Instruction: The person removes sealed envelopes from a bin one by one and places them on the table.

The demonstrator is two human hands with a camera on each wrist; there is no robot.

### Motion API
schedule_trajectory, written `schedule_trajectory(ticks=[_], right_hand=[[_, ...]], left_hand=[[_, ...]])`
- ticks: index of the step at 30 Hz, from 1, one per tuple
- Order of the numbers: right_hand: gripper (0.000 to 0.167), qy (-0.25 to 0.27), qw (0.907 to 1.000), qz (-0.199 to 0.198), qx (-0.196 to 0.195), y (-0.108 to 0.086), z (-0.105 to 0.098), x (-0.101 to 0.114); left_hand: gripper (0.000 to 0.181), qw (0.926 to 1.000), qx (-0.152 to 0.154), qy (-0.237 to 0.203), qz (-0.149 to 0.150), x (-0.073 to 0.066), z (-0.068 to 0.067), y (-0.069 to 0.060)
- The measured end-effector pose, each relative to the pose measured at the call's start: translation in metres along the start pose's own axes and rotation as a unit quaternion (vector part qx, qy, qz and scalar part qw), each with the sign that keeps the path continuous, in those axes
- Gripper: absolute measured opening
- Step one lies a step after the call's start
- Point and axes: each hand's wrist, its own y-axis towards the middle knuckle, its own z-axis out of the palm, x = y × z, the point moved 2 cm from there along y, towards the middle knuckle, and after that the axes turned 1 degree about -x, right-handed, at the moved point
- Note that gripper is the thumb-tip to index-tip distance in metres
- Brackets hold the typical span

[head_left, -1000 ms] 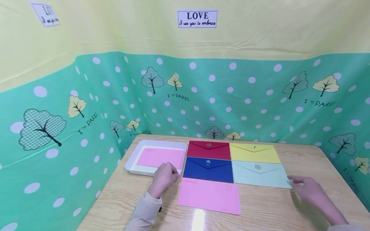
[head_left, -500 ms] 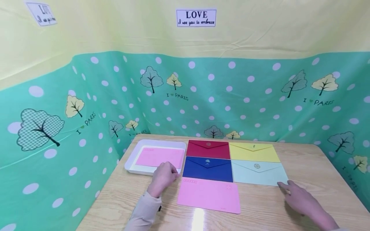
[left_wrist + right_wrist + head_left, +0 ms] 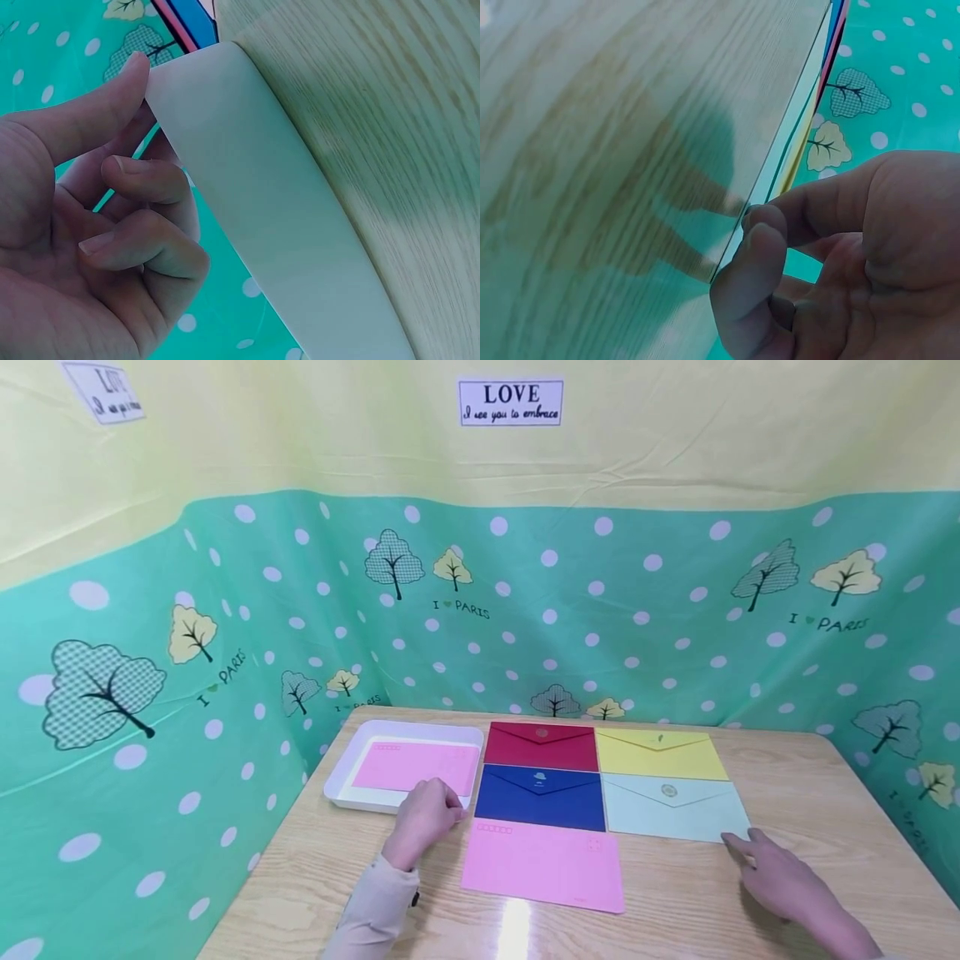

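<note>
A pale mint envelope (image 3: 675,814) with a round seal lies flat on the table. My right hand (image 3: 783,877) is at its front right corner, thumb at the front edge and index finger by the corner; in the right wrist view the other fingers bend below. My left hand (image 3: 423,818) holds the front right corner of a white tray (image 3: 360,806), thumb at its rim (image 3: 225,150) and several fingers curled. Inside the tray lies a pink envelope (image 3: 412,767). Another pink envelope (image 3: 542,868) lies between my hands, below a navy envelope (image 3: 540,806).
A red envelope (image 3: 540,747) lies behind the navy one. Beside it is a yellow envelope (image 3: 663,756), behind the mint one. Bare wooden table (image 3: 675,927) shows in front of the envelopes. A green dotted curtain (image 3: 600,610) stands around the back and sides.
The mint envelope's right front corner has shifted slightly left and back, squaring with the yellow one. My right hand has moved left along with it. My left hand stays at the tray.
</note>
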Motion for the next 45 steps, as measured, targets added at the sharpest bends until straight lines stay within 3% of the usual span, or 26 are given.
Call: schedule_trajectory(ticks=[25,33,41,45], right_hand=[[0.048,-0.005,1.0,-0.008,-0.003,-0.002,-0.002,0.004],[0.047,0.041,0.9981,-0.012,-0.044,-0.002,-0.011,0.004],[0.05,0.02,0.9996,-0.019,-0.002,-0.002,-0.004,0.006],[0.051,0.015,0.9997,-0.018,-0.008,-0.001,-0.001,0.004]], left_hand=[[0.01,0.9999,0.006,-0.006,-0.006,-0.004,-0.003,-0.003],[0.011,0.9999,0.005,-0.011,-0.001,-0.004,-0.003,-0.002],[0.01,0.9999,0.008,-0.012,-0.003,-0.004,-0.003,-0.003],[0.01,0.9999,0.009,-0.01,-0.003,-0.005,-0.002,-0.003]])
